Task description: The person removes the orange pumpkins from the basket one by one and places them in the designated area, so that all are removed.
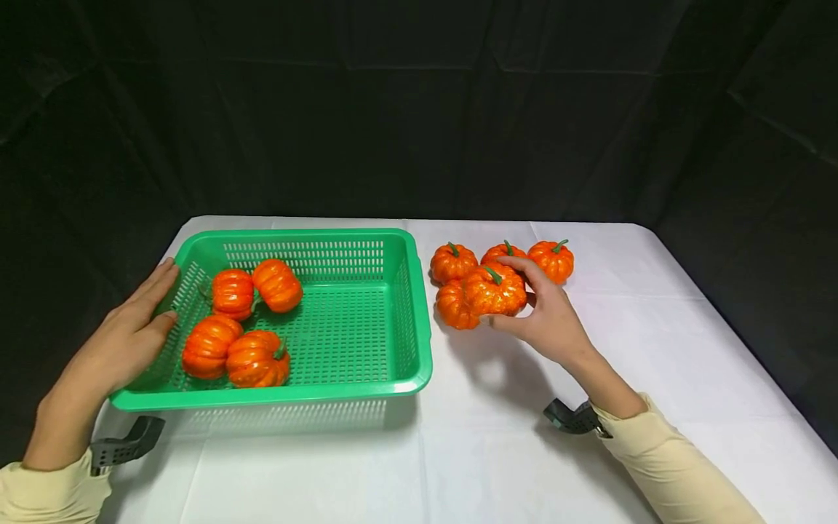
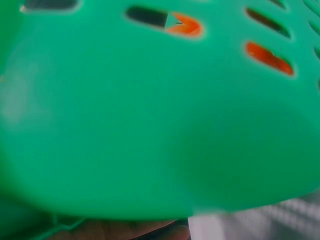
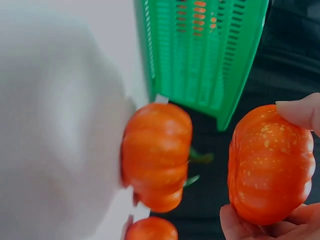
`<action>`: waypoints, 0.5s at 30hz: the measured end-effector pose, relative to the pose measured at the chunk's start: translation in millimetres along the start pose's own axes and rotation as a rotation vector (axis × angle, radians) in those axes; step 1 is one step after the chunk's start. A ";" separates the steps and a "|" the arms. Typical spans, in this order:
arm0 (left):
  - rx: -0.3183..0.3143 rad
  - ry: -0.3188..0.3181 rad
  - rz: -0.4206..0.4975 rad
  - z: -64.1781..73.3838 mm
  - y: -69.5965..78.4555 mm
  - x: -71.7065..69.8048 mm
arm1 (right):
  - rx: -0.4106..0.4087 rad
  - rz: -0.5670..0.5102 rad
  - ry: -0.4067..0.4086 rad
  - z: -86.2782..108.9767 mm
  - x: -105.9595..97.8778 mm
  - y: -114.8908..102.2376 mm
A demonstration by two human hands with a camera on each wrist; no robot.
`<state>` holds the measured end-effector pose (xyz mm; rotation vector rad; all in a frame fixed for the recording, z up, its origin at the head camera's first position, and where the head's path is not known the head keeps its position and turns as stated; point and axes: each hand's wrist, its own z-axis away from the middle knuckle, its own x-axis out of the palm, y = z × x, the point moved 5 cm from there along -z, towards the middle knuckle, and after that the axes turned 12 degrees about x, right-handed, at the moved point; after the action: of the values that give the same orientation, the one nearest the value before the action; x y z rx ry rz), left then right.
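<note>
Pinching a speckled pumpkin right of centre, the right hand holds it near four other pumpkins still outside, while four already lie in the green basket at left, where the left hand rests, fingers straight.

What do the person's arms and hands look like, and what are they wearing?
The left hand and right hand are bare, with no gloves. The left sleeve and right sleeve are pale yellow. Near each wrist there's a dark gadget, one on the left and one on the right. I can't see any cables.
</note>
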<state>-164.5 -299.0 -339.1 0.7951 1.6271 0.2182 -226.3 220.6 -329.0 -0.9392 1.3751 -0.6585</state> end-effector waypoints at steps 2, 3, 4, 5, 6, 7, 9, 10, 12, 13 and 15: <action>0.000 -0.004 0.004 -0.3 0.2 0.1 | 0.004 0.007 0.014 -1.3 -3.8 6.1; 0.001 -0.005 0.006 -0.5 0.4 0.0 | 0.010 0.008 0.019 -2.0 -5.5 9.2; 0.002 -0.006 0.006 -0.6 0.6 -0.1 | 0.016 0.007 0.025 -2.8 -7.2 12.2; 0.003 -0.005 0.005 -0.6 0.9 -0.2 | 0.026 0.008 0.033 -3.4 -8.8 15.0; 0.003 -0.005 0.004 -0.6 1.1 -0.3 | 0.036 0.013 0.041 -4.0 -10.3 17.8; 0.004 -0.004 0.004 -0.6 1.3 -0.4 | 0.048 0.014 0.047 -4.6 -11.6 20.5; 0.005 -0.002 0.003 -0.5 1.7 -0.5 | 0.071 0.024 0.061 -5.3 -14.0 25.6; 0.006 -0.001 0.002 -0.4 1.8 -0.6 | 0.079 0.029 0.065 -5.4 -15.0 28.0; 0.007 0.001 0.002 -0.2 1.8 -0.7 | 0.098 0.046 0.078 -6.1 -16.7 33.2; 0.005 0.001 0.004 -0.3 1.7 -0.5 | 0.108 0.050 0.083 -6.6 -17.4 36.0; 0.002 0.001 0.004 -0.2 1.3 -0.4 | 0.128 0.063 0.093 -8.0 -18.4 41.9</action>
<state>-164.2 -298.3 -338.1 0.8004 1.6267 0.2199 -241.9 255.9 -355.0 -0.7683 1.4208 -0.7409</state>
